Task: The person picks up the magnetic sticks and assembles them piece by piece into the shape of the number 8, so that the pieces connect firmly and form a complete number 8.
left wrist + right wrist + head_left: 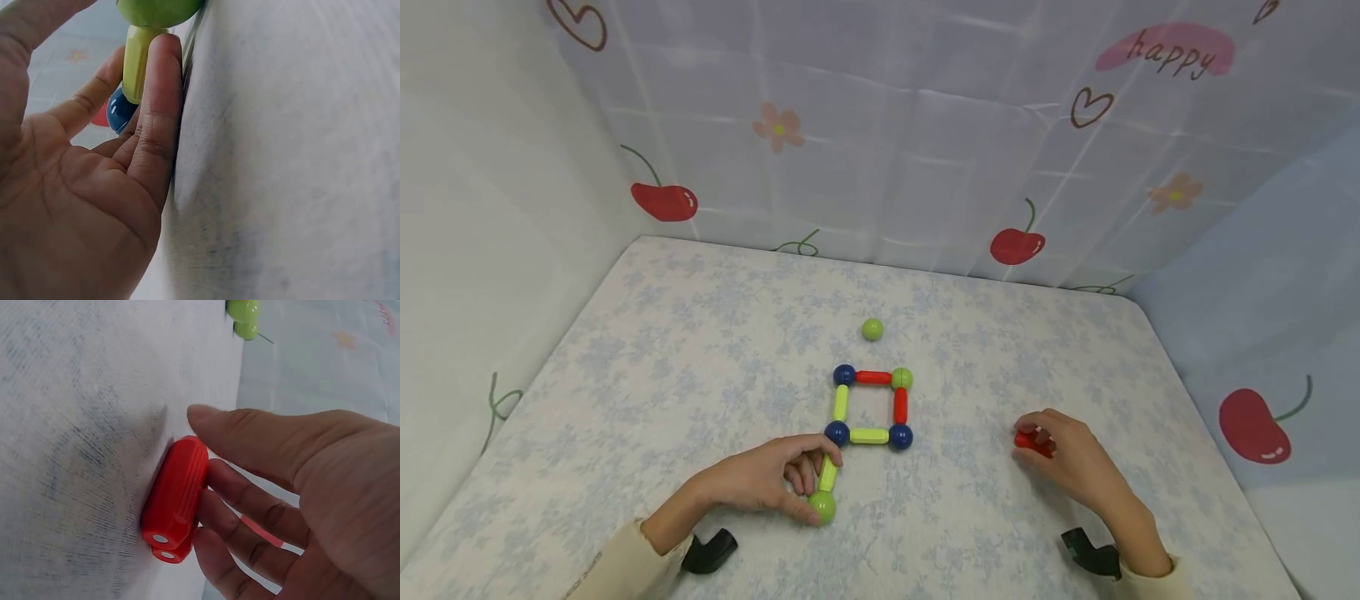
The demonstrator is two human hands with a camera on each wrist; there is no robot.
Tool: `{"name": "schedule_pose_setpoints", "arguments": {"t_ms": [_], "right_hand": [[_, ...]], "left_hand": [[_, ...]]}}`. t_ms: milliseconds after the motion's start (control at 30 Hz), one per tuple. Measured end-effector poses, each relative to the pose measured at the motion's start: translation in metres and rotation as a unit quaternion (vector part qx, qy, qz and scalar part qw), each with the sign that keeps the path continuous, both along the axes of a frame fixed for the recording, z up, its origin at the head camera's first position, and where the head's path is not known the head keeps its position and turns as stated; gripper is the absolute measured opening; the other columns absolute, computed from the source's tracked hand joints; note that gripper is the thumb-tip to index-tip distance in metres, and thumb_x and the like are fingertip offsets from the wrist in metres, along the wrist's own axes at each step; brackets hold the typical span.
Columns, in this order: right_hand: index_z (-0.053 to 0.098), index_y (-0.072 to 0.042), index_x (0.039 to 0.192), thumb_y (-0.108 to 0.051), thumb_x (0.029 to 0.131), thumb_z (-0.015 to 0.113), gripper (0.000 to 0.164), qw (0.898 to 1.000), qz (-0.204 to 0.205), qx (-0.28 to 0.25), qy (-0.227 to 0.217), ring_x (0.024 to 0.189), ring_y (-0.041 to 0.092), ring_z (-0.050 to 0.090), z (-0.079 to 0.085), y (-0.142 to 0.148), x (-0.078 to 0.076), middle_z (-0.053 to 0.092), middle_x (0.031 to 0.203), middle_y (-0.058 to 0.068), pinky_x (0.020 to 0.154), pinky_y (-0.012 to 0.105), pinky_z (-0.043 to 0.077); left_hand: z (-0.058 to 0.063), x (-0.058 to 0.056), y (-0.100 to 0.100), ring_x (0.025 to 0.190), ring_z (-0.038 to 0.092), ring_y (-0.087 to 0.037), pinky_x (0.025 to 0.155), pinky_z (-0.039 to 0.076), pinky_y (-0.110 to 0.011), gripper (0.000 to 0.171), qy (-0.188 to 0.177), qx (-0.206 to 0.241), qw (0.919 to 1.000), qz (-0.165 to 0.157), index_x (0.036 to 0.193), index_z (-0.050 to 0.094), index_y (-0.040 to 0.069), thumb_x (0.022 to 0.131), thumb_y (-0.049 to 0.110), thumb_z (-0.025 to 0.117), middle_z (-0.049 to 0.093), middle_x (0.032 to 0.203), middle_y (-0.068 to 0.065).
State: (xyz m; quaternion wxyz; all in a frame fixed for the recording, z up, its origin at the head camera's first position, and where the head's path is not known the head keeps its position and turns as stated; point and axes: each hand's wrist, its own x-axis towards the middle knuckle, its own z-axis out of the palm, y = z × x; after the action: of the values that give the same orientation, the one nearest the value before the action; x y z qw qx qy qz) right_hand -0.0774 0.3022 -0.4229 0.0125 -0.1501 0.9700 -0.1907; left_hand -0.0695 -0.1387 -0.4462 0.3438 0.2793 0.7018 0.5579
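Note:
Thumb and forefinger of my left hand [763, 477] pinch a yellow-green magnetic rod [827, 474] with a green ball [822, 507] at its near end. The rod's far end meets the blue corner ball [837, 432] of a flat square. Red rods [872, 377] and yellow-green rods [869, 436] form the square's sides, with blue balls and one green ball [902, 379] at its corners. My right hand [1075, 458] is at two red rods [175, 490] lying side by side on the table; its fingertips touch them, while the thumb appears apart from them.
A loose green ball [872, 329] lies beyond the square. The table [715, 333] has a pale flowered cover. A printed curtain [880, 150] hangs at its back edge, with walls at left and right. Black wrist mounts [710, 552] sit by both sleeves.

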Motion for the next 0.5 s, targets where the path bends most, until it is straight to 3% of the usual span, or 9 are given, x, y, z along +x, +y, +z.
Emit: {"name": "schedule_pose_setpoints", "arguments": {"t_ms": [233,500], "right_hand": [[0.070,-0.012,0.108,-0.005,0.083,0.080,0.028,0.999,-0.002,0.012,-0.047,0.082,0.010,0.061,0.002,-0.007,0.001,0.068,0.097,-0.002,0.071,0.029,0.054],[0.071,-0.016,0.103,-0.008,0.085,0.080,0.022,0.999,0.024,0.013,-0.037,0.082,0.009,0.060,0.001,-0.028,0.003,0.069,0.096,-0.004,0.070,0.029,0.053]], "left_hand": [[0.000,-0.001,0.000,0.083,0.060,-0.022,0.078,0.053,-0.027,0.056,0.013,-0.001,0.9999,-0.001,0.130,0.055,0.009,0.083,0.017,0.084,0.058,0.101,-0.016],[-0.002,-0.001,0.000,0.084,0.060,-0.024,0.078,0.053,-0.028,0.056,0.013,-0.002,0.9999,-0.003,0.130,0.055,0.009,0.083,0.019,0.083,0.058,0.101,-0.017]]}}
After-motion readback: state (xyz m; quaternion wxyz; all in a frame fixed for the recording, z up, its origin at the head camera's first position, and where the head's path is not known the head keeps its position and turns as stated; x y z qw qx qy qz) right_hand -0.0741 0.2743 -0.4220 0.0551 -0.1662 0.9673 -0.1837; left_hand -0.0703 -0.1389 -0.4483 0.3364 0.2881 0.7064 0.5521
